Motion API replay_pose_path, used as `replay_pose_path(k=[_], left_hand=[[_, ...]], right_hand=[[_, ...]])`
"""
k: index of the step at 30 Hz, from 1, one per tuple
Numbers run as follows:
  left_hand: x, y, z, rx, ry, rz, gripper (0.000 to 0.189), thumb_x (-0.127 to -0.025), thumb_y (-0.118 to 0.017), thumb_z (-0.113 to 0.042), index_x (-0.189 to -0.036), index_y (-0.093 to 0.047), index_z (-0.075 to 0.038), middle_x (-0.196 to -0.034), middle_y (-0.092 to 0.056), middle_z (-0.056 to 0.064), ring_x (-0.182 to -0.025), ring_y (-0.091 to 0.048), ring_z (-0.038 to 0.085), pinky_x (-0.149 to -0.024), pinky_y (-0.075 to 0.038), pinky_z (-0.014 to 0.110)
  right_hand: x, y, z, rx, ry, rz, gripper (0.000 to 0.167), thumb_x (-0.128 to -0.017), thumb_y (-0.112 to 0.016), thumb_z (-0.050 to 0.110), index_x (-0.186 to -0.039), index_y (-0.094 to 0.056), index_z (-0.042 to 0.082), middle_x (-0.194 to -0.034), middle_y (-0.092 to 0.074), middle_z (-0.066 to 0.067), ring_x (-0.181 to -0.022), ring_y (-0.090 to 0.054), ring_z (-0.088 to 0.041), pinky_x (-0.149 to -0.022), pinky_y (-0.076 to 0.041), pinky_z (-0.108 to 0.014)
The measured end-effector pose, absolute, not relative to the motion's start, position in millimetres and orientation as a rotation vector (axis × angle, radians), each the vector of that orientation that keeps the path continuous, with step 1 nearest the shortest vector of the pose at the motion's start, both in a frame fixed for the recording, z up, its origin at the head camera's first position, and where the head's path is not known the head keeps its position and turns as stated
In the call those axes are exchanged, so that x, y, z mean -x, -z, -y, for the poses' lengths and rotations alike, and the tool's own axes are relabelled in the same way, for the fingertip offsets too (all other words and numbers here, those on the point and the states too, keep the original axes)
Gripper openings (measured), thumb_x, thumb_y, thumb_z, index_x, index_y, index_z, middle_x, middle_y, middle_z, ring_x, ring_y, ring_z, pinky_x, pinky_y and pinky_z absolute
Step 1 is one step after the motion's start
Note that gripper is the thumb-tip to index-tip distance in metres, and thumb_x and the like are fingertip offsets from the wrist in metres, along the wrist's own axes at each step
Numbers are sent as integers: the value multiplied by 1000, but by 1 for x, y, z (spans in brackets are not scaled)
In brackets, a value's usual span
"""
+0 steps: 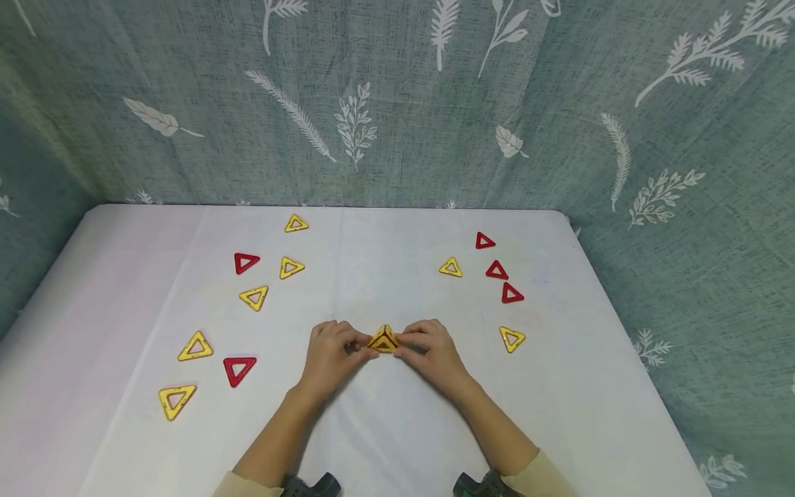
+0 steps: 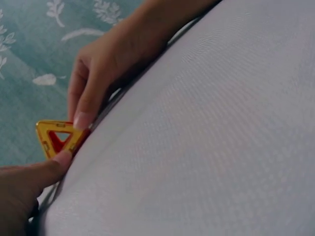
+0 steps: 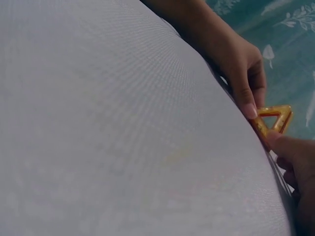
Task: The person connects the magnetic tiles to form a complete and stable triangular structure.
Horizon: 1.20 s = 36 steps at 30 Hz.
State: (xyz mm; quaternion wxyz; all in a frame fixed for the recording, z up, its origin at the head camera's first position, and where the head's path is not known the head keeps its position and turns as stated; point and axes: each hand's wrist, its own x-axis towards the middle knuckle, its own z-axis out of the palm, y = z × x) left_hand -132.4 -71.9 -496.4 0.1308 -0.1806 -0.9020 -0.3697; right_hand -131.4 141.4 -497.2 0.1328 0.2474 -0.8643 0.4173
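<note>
At the table's middle, a small pyramid (image 1: 384, 339) of triangular magnetic tiles, with yellow frames and some red visible, stands upright between the two hands. My left hand (image 1: 336, 355) pinches its left lower corner between thumb and fingers. On the other side my right hand (image 1: 436, 353) pinches the right lower corner the same way. In the left wrist view a yellow face of the pyramid (image 2: 60, 138) shows, with red behind its opening. The right wrist view shows another yellow face (image 3: 273, 118), a thumb at each lower corner. The pyramid's far side is hidden in the head view.
Several loose yellow tiles (image 1: 195, 346) and red tiles (image 1: 239, 371) lie flat on the white table (image 1: 397, 276) to the left. More red tiles (image 1: 512, 293) and yellow tiles (image 1: 512, 339) lie to the right. A green leaf-patterned cloth (image 1: 397, 124) hangs behind the table.
</note>
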Motion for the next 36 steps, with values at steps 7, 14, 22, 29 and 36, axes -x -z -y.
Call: replay_pose_path(k=[7, 14, 22, 29, 36], left_hand=[[135, 496, 63, 343, 1178, 2610, 24, -65, -86, -24, -82, -76, -10, -62, -57, -9, -61, -48, 9, -92, -35, 40], [137, 495, 61, 309, 1173, 2614, 22, -69, -84, -24, -85, -76, -10, -66, -60, -5, -63, -51, 11, -90, -33, 42], [145, 494, 63, 313, 1166, 2633, 22, -71, -82, -28, -87, -76, -13, -71, -63, -5, -69, -52, 14, -91, -30, 45], [163, 494, 65, 266, 1158, 2697, 22, -76, -79, -32, -90, -76, -15, -76, -65, -4, -74, -51, 17, -96, -27, 46], [181, 493, 63, 225, 1140, 2727, 25, -78, -76, -34, -95, -75, -16, -83, -68, -2, -80, -55, 19, -97, -27, 45]], right_hand=[[136, 500, -140, -699, -1145, 2493, 26, -74, -79, 13, -98, -75, 5, -86, -63, -2, -80, -52, -16, -72, -41, -30], [140, 497, -137, -693, -1107, 2456, 27, -72, -80, 13, -98, -75, 4, -78, -62, -1, -73, -50, -15, -70, -37, -30], [150, 499, -136, -685, -1104, 2466, 25, -73, -80, 11, -96, -75, 4, -79, -65, -2, -74, -52, -17, -70, -36, -29], [165, 495, -131, -618, -1110, 2516, 24, -76, -78, 13, -98, -74, 4, -79, -68, -4, -73, -54, -19, -68, -39, -32], [184, 494, -127, -544, -1092, 2541, 23, -77, -77, 14, -98, -74, 5, -79, -69, -5, -70, -55, -20, -66, -40, -33]])
